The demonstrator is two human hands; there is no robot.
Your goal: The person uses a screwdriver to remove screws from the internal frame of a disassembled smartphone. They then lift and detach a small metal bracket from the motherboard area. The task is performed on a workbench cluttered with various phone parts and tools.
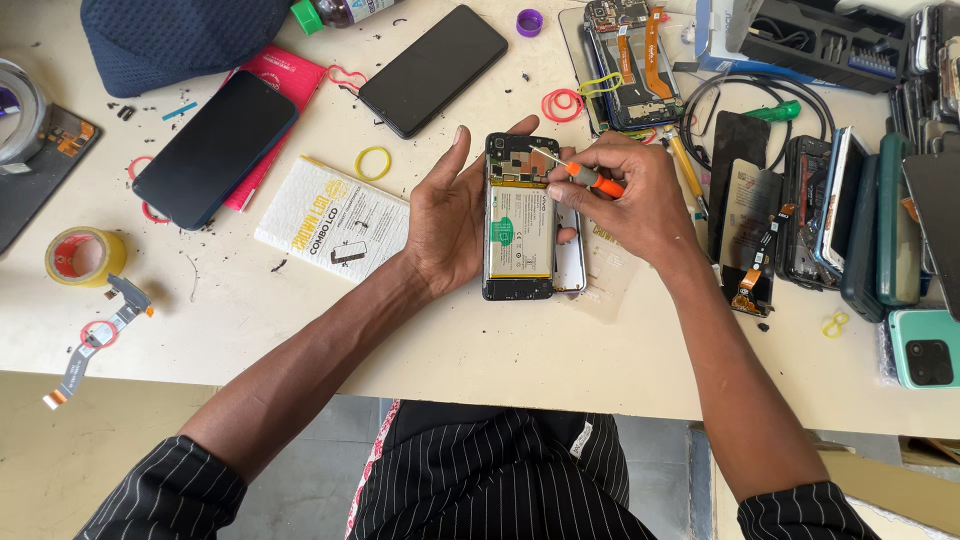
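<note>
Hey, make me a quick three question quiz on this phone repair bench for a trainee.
1. True or false: the opened phone rests in the left hand.
2. Which tool does the right hand hold: A tweezers, B orange-handled screwdriver, C brush?
3. Fill in: the yellow tape roll lies to the person's ____.

Key: 1 true; 2 B; 3 left.

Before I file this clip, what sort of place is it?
Most likely a phone repair bench. The left hand holds an opened phone, the right hand works a small screwdriver on it, and dismantled phones crowd the table.
</note>
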